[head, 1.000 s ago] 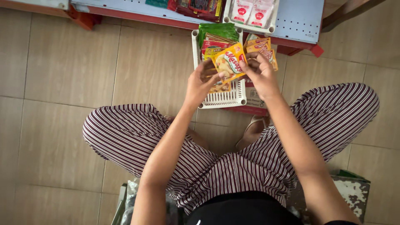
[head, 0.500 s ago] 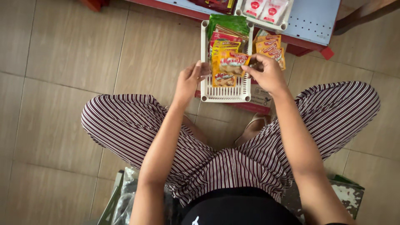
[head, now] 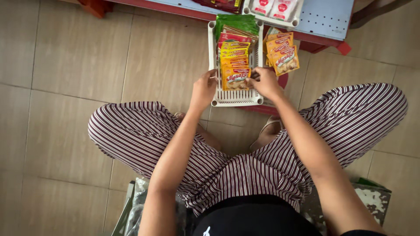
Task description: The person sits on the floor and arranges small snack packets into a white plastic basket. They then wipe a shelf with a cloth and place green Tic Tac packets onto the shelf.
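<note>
White slatted plastic basket [head: 214,61], upper centre: a row of orange-yellow sachets, red and green ones behind. Left hand [head: 204,89] grips the basket's near left rim; right hand [head: 264,81] pinches the front orange-yellow sachet [head: 236,78]. A loose fan of orange sachets [head: 282,56] lies right.

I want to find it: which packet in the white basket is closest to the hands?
The front yellow packet; both hands touch it, unlike the packets behind it.

Large beige floor tiles [head: 78,57] with thin grout lines cover the room, evenly lit by soft light. Along the far edge runs a low red shelf frame [head: 175,8] carrying a pale blue perforated shelf board [head: 328,19] at far right.
</note>
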